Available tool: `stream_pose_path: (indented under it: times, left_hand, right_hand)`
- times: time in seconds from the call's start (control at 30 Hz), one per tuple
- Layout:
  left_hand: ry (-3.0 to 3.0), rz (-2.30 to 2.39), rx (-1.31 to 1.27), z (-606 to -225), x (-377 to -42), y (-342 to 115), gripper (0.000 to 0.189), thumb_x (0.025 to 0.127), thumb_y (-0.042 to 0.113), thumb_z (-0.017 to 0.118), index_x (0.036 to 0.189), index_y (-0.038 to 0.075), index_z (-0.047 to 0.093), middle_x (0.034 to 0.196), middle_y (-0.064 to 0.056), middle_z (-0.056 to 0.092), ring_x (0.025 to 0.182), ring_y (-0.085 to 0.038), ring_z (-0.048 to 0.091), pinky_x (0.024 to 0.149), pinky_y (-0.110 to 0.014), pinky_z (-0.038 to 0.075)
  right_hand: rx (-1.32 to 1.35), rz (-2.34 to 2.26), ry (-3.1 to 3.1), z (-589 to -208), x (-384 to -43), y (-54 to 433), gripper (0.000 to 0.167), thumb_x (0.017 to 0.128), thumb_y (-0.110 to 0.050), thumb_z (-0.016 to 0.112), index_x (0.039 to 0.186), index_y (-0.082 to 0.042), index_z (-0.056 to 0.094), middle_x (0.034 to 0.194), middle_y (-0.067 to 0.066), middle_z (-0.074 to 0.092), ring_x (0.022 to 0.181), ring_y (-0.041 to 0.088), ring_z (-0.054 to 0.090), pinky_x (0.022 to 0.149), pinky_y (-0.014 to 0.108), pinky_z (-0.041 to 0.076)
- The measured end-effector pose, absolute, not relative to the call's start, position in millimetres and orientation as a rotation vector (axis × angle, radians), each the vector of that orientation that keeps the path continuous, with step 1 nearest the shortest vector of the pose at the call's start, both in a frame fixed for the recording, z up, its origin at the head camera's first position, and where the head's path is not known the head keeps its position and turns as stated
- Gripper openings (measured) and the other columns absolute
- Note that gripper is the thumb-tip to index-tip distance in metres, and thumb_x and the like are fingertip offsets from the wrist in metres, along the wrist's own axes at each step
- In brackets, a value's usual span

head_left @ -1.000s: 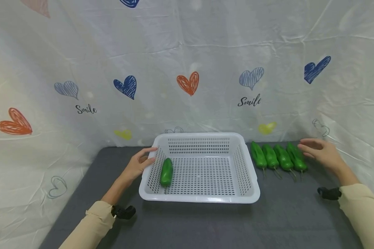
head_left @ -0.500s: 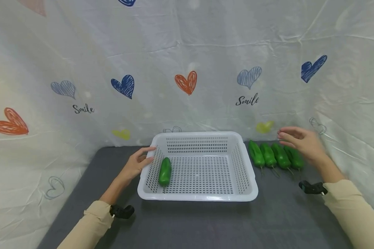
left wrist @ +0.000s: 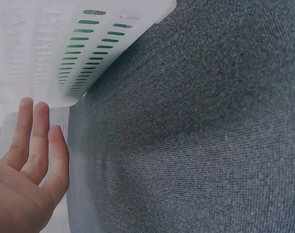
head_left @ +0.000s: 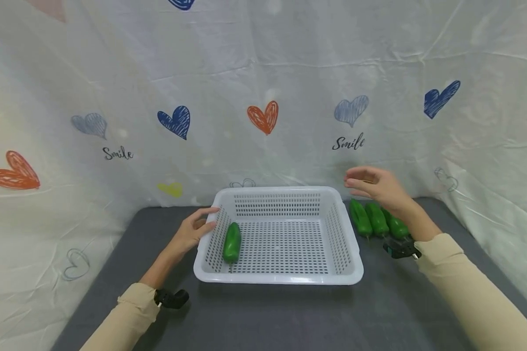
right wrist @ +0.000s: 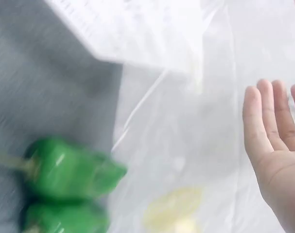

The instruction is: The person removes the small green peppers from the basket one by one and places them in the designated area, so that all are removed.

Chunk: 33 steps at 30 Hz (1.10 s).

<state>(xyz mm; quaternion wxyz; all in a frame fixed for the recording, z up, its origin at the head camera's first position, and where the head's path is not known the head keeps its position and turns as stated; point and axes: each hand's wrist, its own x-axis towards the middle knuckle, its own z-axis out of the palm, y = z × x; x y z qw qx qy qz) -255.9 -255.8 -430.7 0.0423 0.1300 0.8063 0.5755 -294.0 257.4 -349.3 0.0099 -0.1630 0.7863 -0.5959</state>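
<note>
A white perforated plastic basket stands on the dark grey table. Inside it, by the left wall, lies one green pepper. My left hand touches the basket's left rim with relaxed fingers; three of them extend beside the outer wall in the left wrist view. Raised above the row of green peppers, my right hand is near the basket's far right corner. Its fingers are extended in the right wrist view, where nothing is seen in it. My right hand and wrist cover part of the pepper row.
Behind the table hangs a pale cloth printed with hearts and words. The grey tabletop reaches toward me in front of the basket. A black wrist camera sits on my left wrist, another on my right.
My right hand has moved left and slightly up, from beside the right end of the pepper row to near the basket's right corner. My left hand has stayed at the rim.
</note>
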Motion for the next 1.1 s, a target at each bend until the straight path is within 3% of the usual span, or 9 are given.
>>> stream_pose_path:
  times: [0.37, 0.7, 0.93, 1.1]
  left_hand:
    - [2.466, 1.762, 0.381, -430, -253, -257, 0.049, 0.104, 0.020, 0.063, 0.151, 0.013, 0.048, 0.132, -0.027, 0.058, 0.100, -0.033, 0.068, 0.071, -0.042, 0.058]
    - [2.474, 1.758, 0.375, -431, -256, -256, 0.049, 0.104, 0.023, 0.063, 0.150, 0.014, 0.049, 0.134, -0.026, 0.057, 0.104, -0.034, 0.067, 0.074, -0.043, 0.058]
    - [2.470, 1.763, 0.374, -430, -254, -255, 0.049, 0.104, 0.022, 0.063, 0.150, 0.013, 0.049, 0.132, -0.026, 0.058, 0.101, -0.033, 0.067, 0.073, -0.042, 0.058]
    - [2.469, 1.769, 0.383, -430, -254, -256, 0.049, 0.105, 0.020, 0.062, 0.150, 0.011, 0.048, 0.133, -0.027, 0.057, 0.102, -0.034, 0.067, 0.073, -0.042, 0.058]
  right_hand:
    - [-0.810, -1.768, 2.325, -334, -313, 175, 0.048, 0.098, -0.017, 0.072, 0.136, 0.007, 0.055, 0.135, 0.027, 0.056, 0.117, 0.031, 0.061, 0.095, 0.051, 0.050]
    - [-0.829, -1.765, 2.232, -342, -312, 118, 0.043, 0.097, -0.016, 0.073, 0.135, -0.001, 0.060, 0.132, 0.019, 0.060, 0.115, 0.029, 0.062, 0.092, 0.047, 0.053]
    - [-0.827, -1.742, 2.175, -352, -311, 92, 0.044, 0.096, -0.015, 0.074, 0.135, -0.002, 0.060, 0.131, 0.023, 0.060, 0.112, 0.029, 0.064, 0.094, 0.053, 0.051]
    - [-0.815, -1.754, 2.141, -358, -313, 77, 0.043, 0.097, -0.012, 0.073, 0.135, 0.000, 0.060, 0.129, 0.024, 0.060, 0.112, 0.030, 0.064, 0.094, 0.051, 0.052]
